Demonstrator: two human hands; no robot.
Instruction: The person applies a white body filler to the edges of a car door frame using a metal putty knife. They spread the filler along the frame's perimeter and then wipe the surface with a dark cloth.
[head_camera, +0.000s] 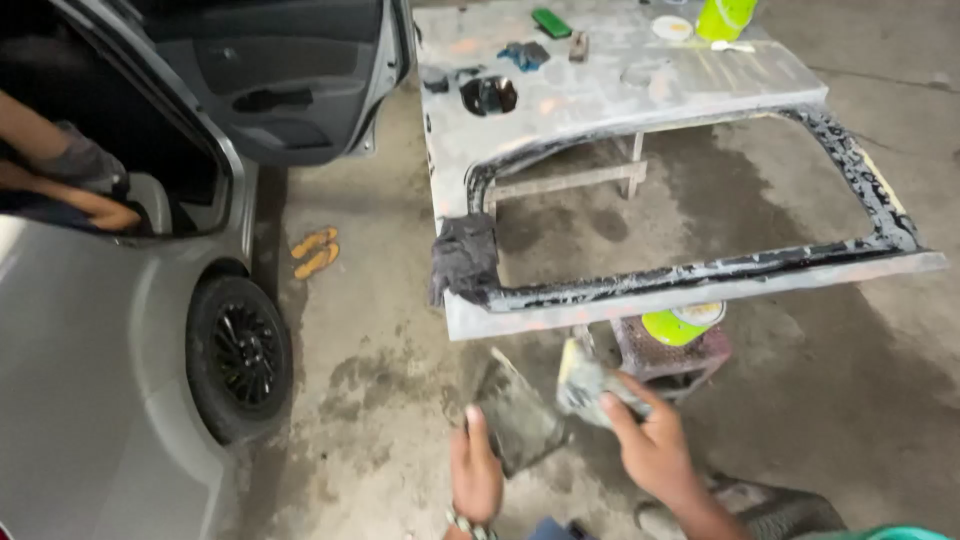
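Left hand (476, 478) pinches the near edge of a flat grey filler-smeared mixing board (516, 418), thumb on top, remaining fingers hidden underneath; the board tilts, long axis running up-left away from the hand. Right hand (652, 450) grips a pale putty-caked spreader (583, 380), index finger laid along it, other fingers curled round; the blade points up-left, toward the board and toward the panel edge. The spreader sits just right of the board, near it, whether touching I cannot tell. The right hand is the nearer hand to the grey sanded car hatch panel (620, 85), whose lower frame rail lies just above and ahead of the spreader, long axis left to right, black sealant round the window opening.

Counts: one board, one spreader, one panel, two lime-green tins, one under the rail (682, 322) on a dark plastic stool (672, 355), one on the panel's far end (724, 16). One pair of orange sandals (315, 252) on the concrete floor (380, 330). One silver car (90, 380) at left with another person's gloved hand (82, 160) inside its door opening.
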